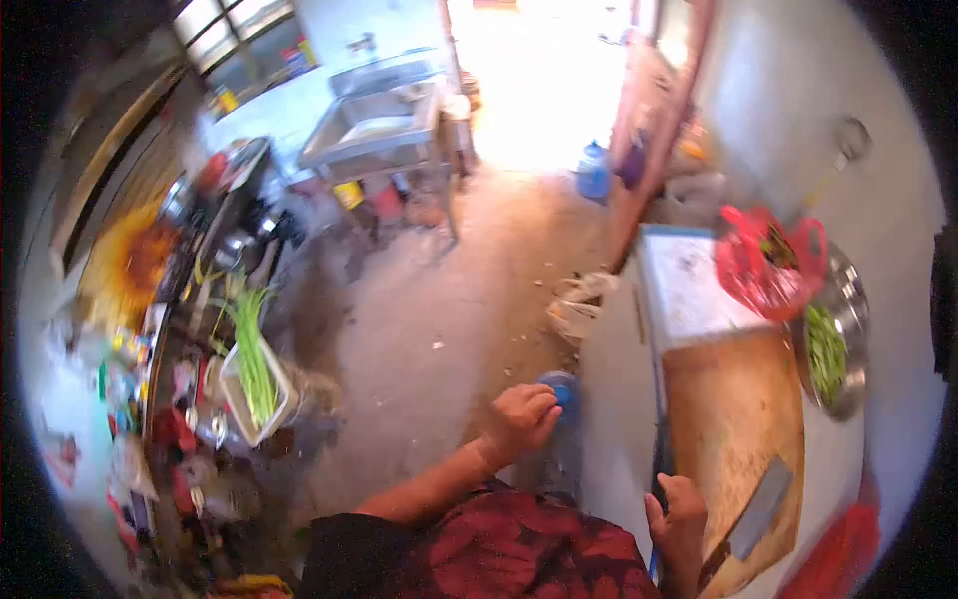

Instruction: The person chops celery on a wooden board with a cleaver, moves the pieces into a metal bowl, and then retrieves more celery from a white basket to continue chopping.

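My left hand [522, 419] hangs in front of my body with its fingers curled closed; whether anything is inside them is hidden. Just beyond it, low down, is a round blue-topped container [561, 391]. My right hand [682, 509] is at the near left edge of the wooden cutting board [733, 399], thumb apart from the fingers, with nothing visible in it. To its right a cleaver [760, 507] lies flat on the board. Beyond the board are a red plastic bag [768, 265] and a metal basin [853, 319] holding cut green vegetables [826, 354].
A tub [269, 424] of long green stalks [254, 359] stands left, beside a cluttered shelf. A metal sink [374, 135] is at the back. Near the bright doorway [539, 90] stands a blue water jug [593, 172]. A pale bag [581, 304] sits on the floor by the counter.
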A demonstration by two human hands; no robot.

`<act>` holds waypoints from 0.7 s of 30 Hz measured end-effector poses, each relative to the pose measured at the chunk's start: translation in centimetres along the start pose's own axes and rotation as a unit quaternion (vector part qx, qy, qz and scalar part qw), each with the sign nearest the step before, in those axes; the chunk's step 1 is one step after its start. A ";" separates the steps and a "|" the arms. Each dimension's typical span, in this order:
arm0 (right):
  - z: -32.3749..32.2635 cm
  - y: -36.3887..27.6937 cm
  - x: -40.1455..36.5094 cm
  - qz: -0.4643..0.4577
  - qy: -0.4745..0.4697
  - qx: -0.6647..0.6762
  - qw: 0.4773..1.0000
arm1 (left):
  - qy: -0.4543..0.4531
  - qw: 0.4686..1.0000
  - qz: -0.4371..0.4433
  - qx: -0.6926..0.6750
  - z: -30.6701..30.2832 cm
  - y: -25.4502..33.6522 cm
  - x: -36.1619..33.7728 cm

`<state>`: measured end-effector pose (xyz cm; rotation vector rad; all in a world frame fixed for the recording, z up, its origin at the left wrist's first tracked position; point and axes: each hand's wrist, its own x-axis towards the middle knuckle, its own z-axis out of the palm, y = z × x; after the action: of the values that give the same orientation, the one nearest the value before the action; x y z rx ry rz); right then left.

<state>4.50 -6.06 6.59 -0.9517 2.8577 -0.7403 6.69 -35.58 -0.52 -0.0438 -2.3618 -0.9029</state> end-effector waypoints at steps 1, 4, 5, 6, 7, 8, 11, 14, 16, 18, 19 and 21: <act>0.7 -1.3 1.3 -0.012 -0.013 0.001 1.000 | 0.010 1.000 -0.015 0.000 -1.3 -0.7 -0.6; 3.4 -5.0 4.7 -0.042 -0.069 -0.004 0.997 | 0.032 0.999 -0.038 0.020 -5.3 -3.3 -2.9; 4.8 -6.3 5.9 -0.050 -0.095 -0.010 0.994 | 0.037 0.998 -0.052 0.024 -6.7 -4.3 -4.0; 6.2 -7.7 7.0 -0.057 -0.121 -0.018 0.991 | 0.038 0.996 -0.072 0.037 -8.4 -5.5 -5.1; 7.5 -9.1 8.1 -0.064 -0.149 -0.030 0.986 | 0.039 0.994 -0.094 0.047 -10.2 -6.5 -6.4; 8.9 -10.7 9.2 -0.093 -0.165 -0.026 0.981 | 0.041 0.991 -0.116 0.055 -11.8 -7.6 -7.9; 12.9 -16.8 12.4 -0.160 -0.201 -0.007 0.966 | 0.009 0.975 -0.209 0.079 -16.6 -11.9 -12.9; 15.2 -22.7 15.2 -0.201 -0.230 0.001 0.952 | 0.071 0.944 -0.310 0.085 -20.7 -14.0 -16.8; 16.3 -25.8 16.9 -0.221 -0.245 -0.014 0.944 | 0.127 0.932 -0.321 0.114 -22.3 -15.7 -19.5; 18.0 -27.4 18.5 -0.242 -0.274 -0.004 0.931 | 0.166 0.913 -0.346 0.136 -23.5 -17.1 -21.4; 18.8 -28.3 19.3 -0.252 -0.288 0.002 0.924 | 0.177 0.902 -0.367 0.142 -23.9 -17.5 -22.2; 19.7 -30.4 20.9 -0.262 -0.323 -0.013 0.909 | 0.197 0.884 -0.398 0.145 -24.3 -18.7 -23.6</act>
<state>8.02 -47.67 5.21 -1.6286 2.0544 -0.3027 34.38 -60.75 -10.34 1.1910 -2.0703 -0.7810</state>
